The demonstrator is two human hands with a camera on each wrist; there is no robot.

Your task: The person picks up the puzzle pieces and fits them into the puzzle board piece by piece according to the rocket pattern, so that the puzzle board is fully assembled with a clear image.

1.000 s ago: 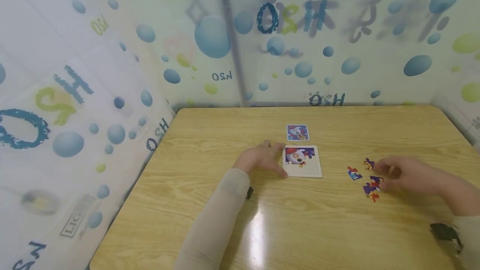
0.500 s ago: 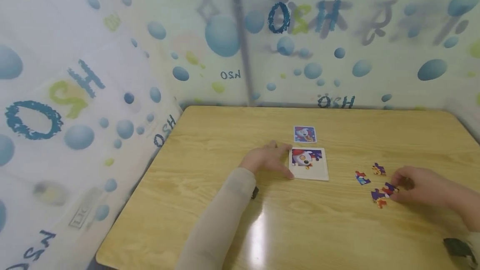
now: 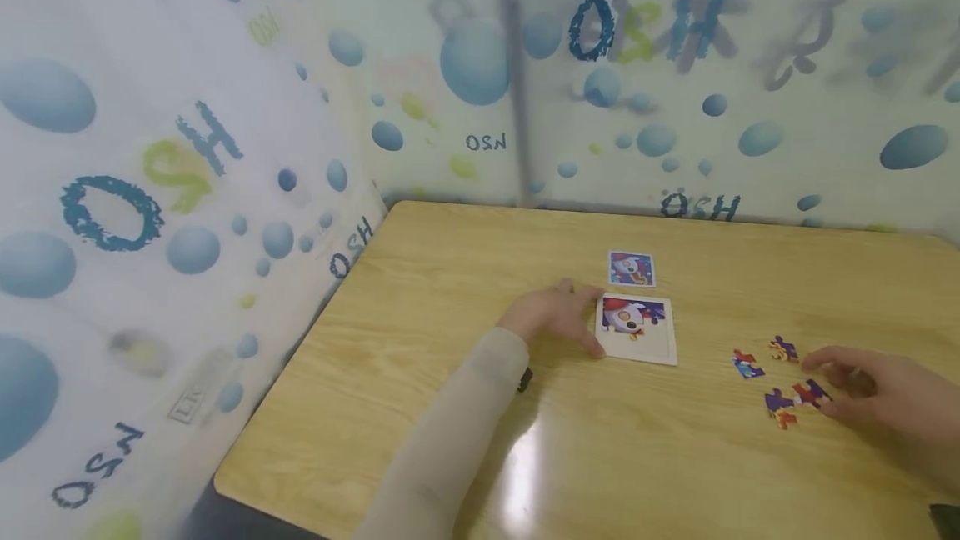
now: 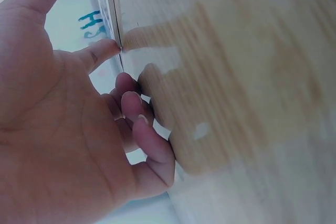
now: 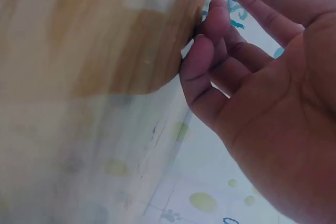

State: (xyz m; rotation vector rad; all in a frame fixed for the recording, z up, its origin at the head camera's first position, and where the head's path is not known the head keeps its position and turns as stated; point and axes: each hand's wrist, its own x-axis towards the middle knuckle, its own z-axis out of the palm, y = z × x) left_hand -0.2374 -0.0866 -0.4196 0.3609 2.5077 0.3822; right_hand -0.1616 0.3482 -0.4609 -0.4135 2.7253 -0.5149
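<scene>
In the head view, my left hand [image 3: 558, 312] touches the left edge of a white puzzle board [image 3: 645, 348]. Its index finger and thumb lie at the board's two left corners; in the left wrist view, the other fingers curl against the table. A partly assembled picture of a white-faced character fills the board's upper part. At the right, my right hand [image 3: 877, 390] is beside several loose puzzle pieces. Its thumb is at the edge of a purple-and-red puzzle piece [image 3: 812, 394], while the index finger stands apart from it. The right wrist view shows no piece.
Behind the board lies a small picture card [image 3: 632, 269]. A red-and-blue piece [image 3: 747, 363], a purple-and-orange piece [image 3: 783, 348] and a purple piece [image 3: 777, 401] lie flat on the wooden table [image 3: 450, 273]. Printed curtains [image 3: 420, 165] border the table's back and left.
The purple-and-red piece has slid right, away from the purple piece, with my right hand. My left hand stays at the board. The whole head view has shifted.
</scene>
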